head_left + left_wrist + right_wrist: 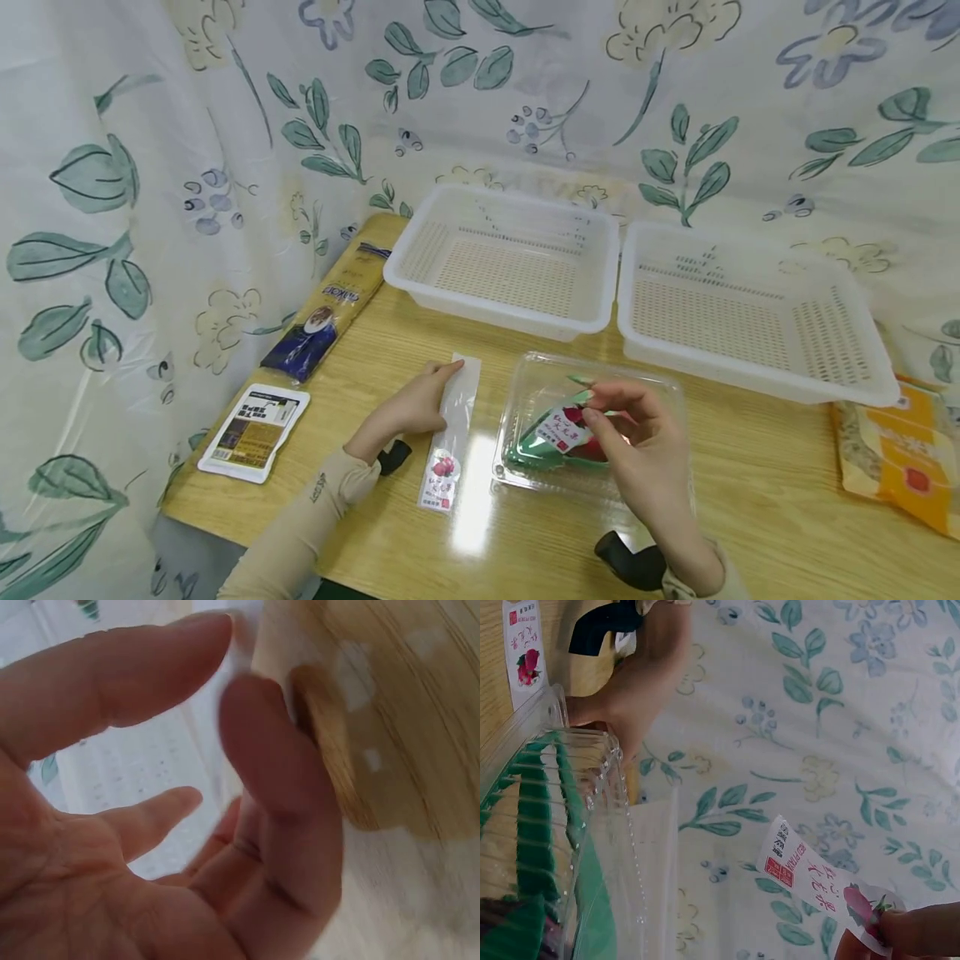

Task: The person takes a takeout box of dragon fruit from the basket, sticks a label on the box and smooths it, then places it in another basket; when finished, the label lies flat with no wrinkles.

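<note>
My right hand [648, 442] pinches a fruit label sticker [817, 881] between thumb and fingertips. The sticker, printed with a red fruit and Chinese characters, hangs over a clear plastic clamshell box [517, 392] in the head view. Inside the box lie green and red contents [536, 817], partly hidden by the sticker and hand. My left hand [408, 408] rests on a white backing strip [459, 408], thumb and forefinger apart along it. One matching label [440, 482] sits at the strip's near end. In the left wrist view, the fingers are loosely bent with nothing between them.
Two white perforated baskets [498, 321] [757, 383] stand side by side at the back. A pasta-like gold and blue packet [330, 312] and a white-edged pouch [255, 433] lie left. An orange bag [900, 454] is at the right edge. Floral curtain [480, 117] surrounds the table.
</note>
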